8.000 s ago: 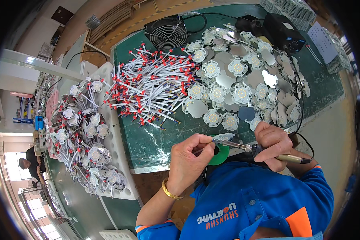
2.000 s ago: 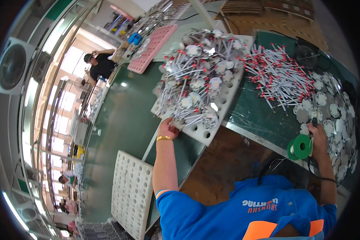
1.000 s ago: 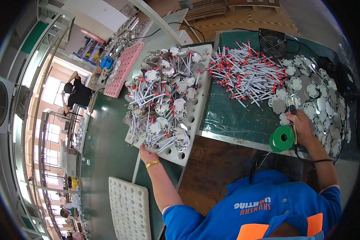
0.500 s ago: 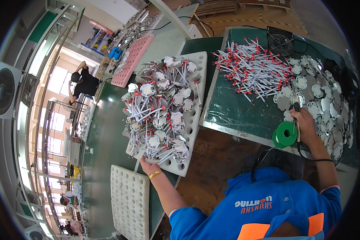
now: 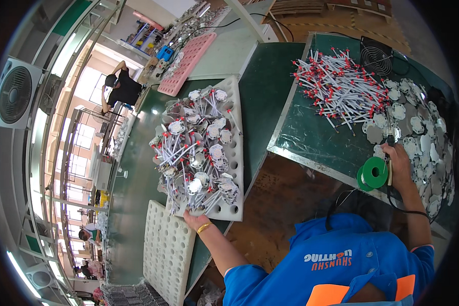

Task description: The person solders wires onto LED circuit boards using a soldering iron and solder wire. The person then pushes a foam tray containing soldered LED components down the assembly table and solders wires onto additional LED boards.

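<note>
My left hand [image 5: 197, 220] grips the near edge of a white perforated foam tray [image 5: 234, 173]; its fingers are partly hidden at the rim. Heaped on that tray are many round silvery LED boards [image 5: 194, 186] with white wires and red connectors. In my right hand [image 5: 399, 162] is a soldering iron [image 5: 390, 138], its tip pointing away over the right table and its black cable trailing down. A green spool of solder wire [image 5: 375, 172] is right beside that hand, at the table's near edge.
On the right table [image 5: 303, 145] lie a pile of white wires with red connectors [image 5: 341, 86], many loose silvery boards [image 5: 423, 137] and a black fan [image 5: 376, 55]. Another perforated foam tray [image 5: 167, 250] and a pink one [image 5: 188, 64] rest on the left bench. Co-workers are farther off.
The loaded foam tray has shifted left with my left hand, widening the gap to the right table. My right hand keeps hold of the soldering iron. The whole view has swung slightly.
</note>
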Demonstrator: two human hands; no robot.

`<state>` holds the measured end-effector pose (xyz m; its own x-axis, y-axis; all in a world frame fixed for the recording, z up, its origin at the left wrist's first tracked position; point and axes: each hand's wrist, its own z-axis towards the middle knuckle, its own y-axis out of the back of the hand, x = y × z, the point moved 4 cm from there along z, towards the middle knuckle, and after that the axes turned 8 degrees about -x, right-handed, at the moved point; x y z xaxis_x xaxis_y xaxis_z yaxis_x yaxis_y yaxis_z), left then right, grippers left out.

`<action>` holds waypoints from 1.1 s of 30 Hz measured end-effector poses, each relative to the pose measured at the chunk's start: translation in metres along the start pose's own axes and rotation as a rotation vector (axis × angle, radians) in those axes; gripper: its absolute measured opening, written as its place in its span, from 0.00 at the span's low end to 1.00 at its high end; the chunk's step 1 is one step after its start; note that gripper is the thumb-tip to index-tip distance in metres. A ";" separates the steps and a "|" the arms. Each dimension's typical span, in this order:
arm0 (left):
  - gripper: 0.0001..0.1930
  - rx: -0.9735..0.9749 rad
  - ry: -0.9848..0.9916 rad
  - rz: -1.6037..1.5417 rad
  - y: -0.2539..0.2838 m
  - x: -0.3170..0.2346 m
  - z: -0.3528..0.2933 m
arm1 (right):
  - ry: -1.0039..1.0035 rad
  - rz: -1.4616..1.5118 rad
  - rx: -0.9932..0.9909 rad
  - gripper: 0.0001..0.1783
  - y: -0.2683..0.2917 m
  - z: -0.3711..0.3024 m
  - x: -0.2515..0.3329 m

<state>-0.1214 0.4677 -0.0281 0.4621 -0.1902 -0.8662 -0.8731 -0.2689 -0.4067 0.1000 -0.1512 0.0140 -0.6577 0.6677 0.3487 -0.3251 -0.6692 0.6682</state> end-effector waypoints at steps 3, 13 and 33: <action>0.20 -0.020 0.007 -0.062 0.011 -0.004 0.015 | -0.043 -0.008 0.024 0.20 0.000 -0.003 -0.003; 0.21 -0.456 -0.042 -0.175 -0.011 -0.002 0.007 | -0.066 0.021 0.007 0.20 -0.015 -0.004 -0.008; 0.20 -0.392 0.057 -0.018 -0.107 0.013 0.105 | -0.018 0.031 0.030 0.24 -0.011 -0.013 -0.009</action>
<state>-0.0380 0.5931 -0.0266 0.4944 -0.2308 -0.8380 -0.7439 -0.6110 -0.2706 0.1007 -0.1545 -0.0049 -0.6551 0.6526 0.3808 -0.2839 -0.6796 0.6764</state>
